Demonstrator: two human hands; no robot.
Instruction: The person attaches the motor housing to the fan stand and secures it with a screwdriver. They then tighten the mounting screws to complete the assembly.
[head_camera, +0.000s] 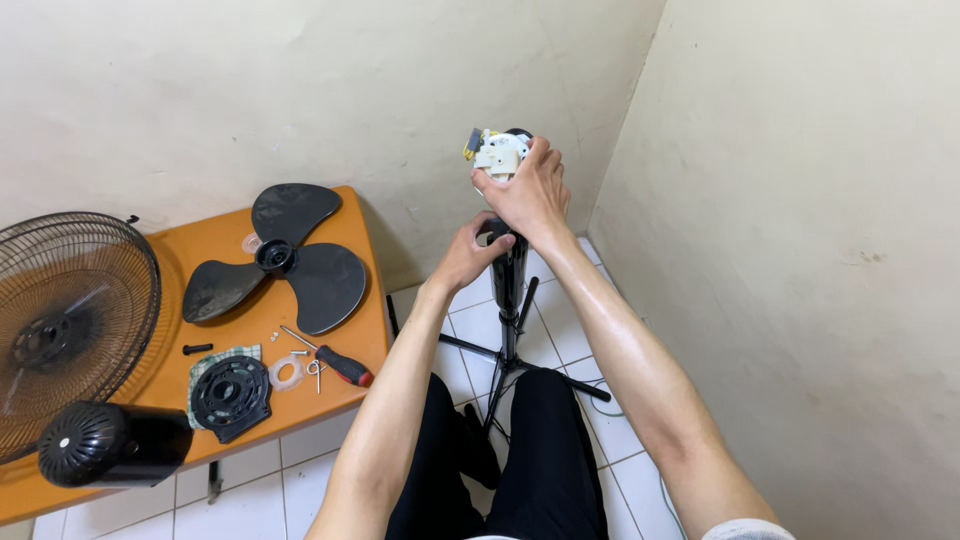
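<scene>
— What are the hands doing?
— The right hand (528, 190) is gripping the white motor unit (498, 152) atop the black fan stand (508, 290); the left hand (470, 252) is closing around the stand's neck just below.
— And the counter (355, 260)?
— The fan blade (285, 262) is lying near its far edge, a red-handled screwdriver (338, 362) near its front right corner, the grille (65, 320) leaning at the left.
</scene>
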